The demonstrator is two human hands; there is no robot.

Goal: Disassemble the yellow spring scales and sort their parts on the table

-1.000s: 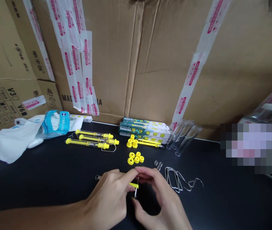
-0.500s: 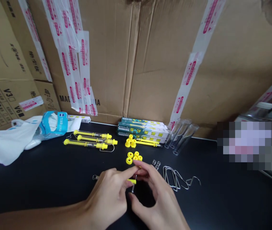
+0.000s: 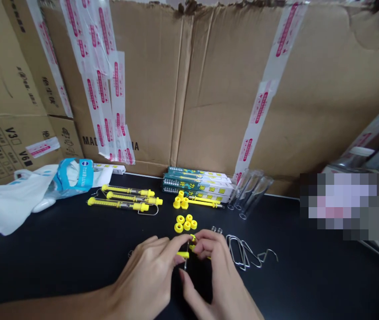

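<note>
Three yellow spring scales (image 3: pixel 121 198) lie side by side on the black tabletop (image 3: pixel 49 262), upper left of the hands, with clear tube bodies and thin wire hooks. Just right of them, a fourth yellow scale-like piece (image 3: pixel 196 201) with yellow caps lies against a row of printed boxes (image 3: pixel 197 182). Five yellow plastic caps (image 3: pixel 184 223) sit in a loose cluster just above the hands. Near them are small clear rings (image 3: pixel 216 230), and a pile of bent steel wire hooks (image 3: pixel 241 251) lies just beside the right hand. Clear glass or plastic tubes (image 3: pixel 251 193) lean together by the boxes. Far left is a crumpled white plastic bag (image 3: pixel 7 206) with a blue packet (image 3: pixel 76 178). Taped corrugated cardboard boxes (image 3: pixel 142 89) stand behind the tabletop, and a pixelated blur (image 3: pixel 345 202) hides the right side.

The yellow plastic piece (image 3: pixel 183 254) is held in the air just above the tabletop, mostly hidden by fingers, with a thin metal pin (image 3: pixel 185 262) pointing down from it. The left hand (image 3: pixel 144 271) pinches it between thumb and fingers. The right hand (image 3: pixel 217 266) presses in from the other side, fingers curled around it, so both hands are closed close together.
</note>
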